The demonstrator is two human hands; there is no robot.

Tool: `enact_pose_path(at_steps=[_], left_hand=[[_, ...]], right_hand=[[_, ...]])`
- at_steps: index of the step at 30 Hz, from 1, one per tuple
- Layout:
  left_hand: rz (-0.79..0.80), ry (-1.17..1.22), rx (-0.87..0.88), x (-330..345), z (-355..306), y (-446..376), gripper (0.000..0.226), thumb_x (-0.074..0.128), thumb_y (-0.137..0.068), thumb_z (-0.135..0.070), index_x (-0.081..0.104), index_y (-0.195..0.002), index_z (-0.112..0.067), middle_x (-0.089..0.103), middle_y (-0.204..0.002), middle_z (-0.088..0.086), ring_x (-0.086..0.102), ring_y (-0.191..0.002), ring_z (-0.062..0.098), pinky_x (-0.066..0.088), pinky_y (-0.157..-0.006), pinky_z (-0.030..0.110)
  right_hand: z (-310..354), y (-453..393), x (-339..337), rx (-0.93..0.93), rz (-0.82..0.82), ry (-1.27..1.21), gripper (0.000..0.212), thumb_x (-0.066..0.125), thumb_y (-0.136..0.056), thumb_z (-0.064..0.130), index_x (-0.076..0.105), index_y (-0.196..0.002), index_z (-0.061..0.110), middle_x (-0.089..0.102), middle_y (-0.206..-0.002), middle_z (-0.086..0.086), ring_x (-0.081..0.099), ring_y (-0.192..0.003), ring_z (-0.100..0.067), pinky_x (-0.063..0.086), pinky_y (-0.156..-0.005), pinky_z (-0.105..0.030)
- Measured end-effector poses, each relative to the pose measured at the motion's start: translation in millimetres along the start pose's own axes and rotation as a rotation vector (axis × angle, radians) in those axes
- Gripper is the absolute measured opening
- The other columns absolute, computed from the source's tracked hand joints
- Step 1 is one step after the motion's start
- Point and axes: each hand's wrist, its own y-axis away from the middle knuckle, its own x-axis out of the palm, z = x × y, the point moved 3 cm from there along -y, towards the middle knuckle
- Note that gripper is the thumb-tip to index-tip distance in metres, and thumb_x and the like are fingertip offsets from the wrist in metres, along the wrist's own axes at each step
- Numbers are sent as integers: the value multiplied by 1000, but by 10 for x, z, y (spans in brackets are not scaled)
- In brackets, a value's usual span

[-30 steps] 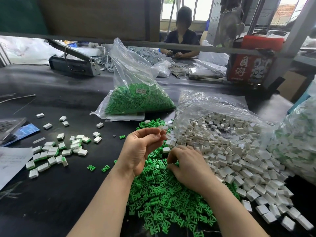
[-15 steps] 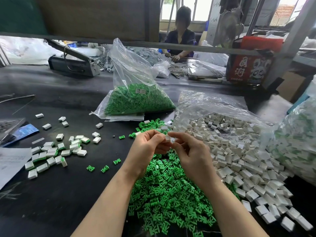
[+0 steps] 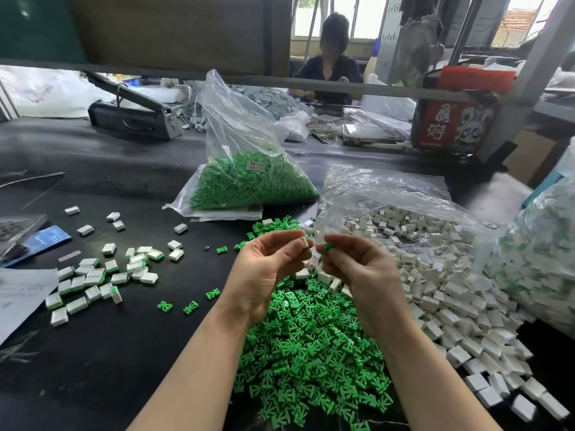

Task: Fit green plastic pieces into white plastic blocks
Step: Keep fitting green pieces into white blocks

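two hands meet over the loose piles, raised above the black table (image 3: 118,362). the left hand (image 3: 267,275) pinches a white block (image 3: 303,243) at its fingertips, and the right hand (image 3: 361,269) pinches a green piece (image 3: 327,247) just beside it, the two parts a small gap apart and roughly level. the green piece lies to the right of the block, so the closing move runs sideways, right hand toward left. which face of the block carries the opening is too small to tell, and likely it faces the green piece. both palms are turned inward, wrists cocked up, remaining fingers curled loosely. below lie the green pile (image 3: 311,353) and the white pile (image 3: 441,284); finished blocks (image 3: 102,275) sit well apart to the left.
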Motion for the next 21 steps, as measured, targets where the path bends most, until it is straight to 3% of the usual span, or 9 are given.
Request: enact_pose_path(at_steps=[4, 11, 17, 21], left_hand=[[11, 6, 7, 44, 22, 12, 19, 77, -66, -19, 80, -85, -18, 75, -85, 2, 68, -71, 7, 54, -61, 17], [-5, 19, -46, 138, 89, 43, 24, 79, -64, -15, 78, -87, -10, 75, -85, 12, 72, -71, 16, 57, -60, 21], [-27, -37, -50, 167, 123, 55, 40, 80, -63, -19, 71, -99, -4, 76, -87, 12, 73, -74, 16, 57, -61, 21], [-33, -71, -25, 177, 122, 64, 32, 81, -62, -22, 76, -90, -9, 76, -86, 13, 73, -74, 16, 57, -61, 21]], right_hand=[[-8, -20, -31, 32, -21, -194, 18, 66, -74, 9, 73, -91, 10, 75, -91, -8, 69, -83, -18, 59, -75, -27], [-53, -61, -67, 116, -56, -346, 15, 70, -72, 7, 78, -84, 10, 71, -79, -8, 63, -67, -14, 54, -58, -19], [-65, -56, -66, 120, -67, -336, 14, 71, -73, 10, 74, -86, 7, 73, -77, -10, 67, -64, -13, 52, -52, -19], [-71, -47, -57, 95, -81, -268, 14, 73, -71, 13, 73, -84, 8, 70, -76, -7, 63, -66, -13, 50, -54, -19]])
